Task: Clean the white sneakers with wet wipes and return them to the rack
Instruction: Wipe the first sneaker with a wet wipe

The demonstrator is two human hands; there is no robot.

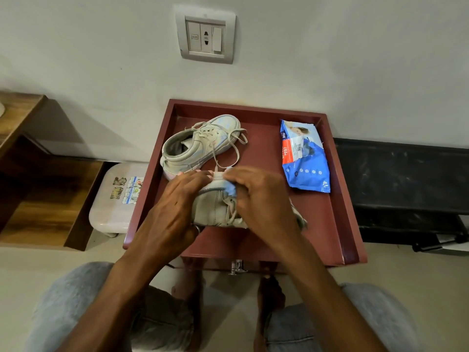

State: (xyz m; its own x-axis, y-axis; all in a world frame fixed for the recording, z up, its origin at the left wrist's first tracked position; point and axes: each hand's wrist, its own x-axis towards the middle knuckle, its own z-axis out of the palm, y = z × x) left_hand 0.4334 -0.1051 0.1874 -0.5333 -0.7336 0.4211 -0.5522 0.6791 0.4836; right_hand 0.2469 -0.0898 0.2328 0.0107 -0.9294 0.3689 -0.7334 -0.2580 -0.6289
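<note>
The left hand [175, 199] is gripping the near sneaker [213, 212], which is resting at the front of the red bench [266, 138], while the right hand [261, 199] is pinching a crumpled blue wipe [230, 190] and pressing it against that sneaker's far end. The other sneaker [200, 146] is sitting upright just behind at the back left, laces trailing toward the hands. The pack of wipes [304, 158] is lying flat on the right, well apart from the 2 sneakers.
</note>
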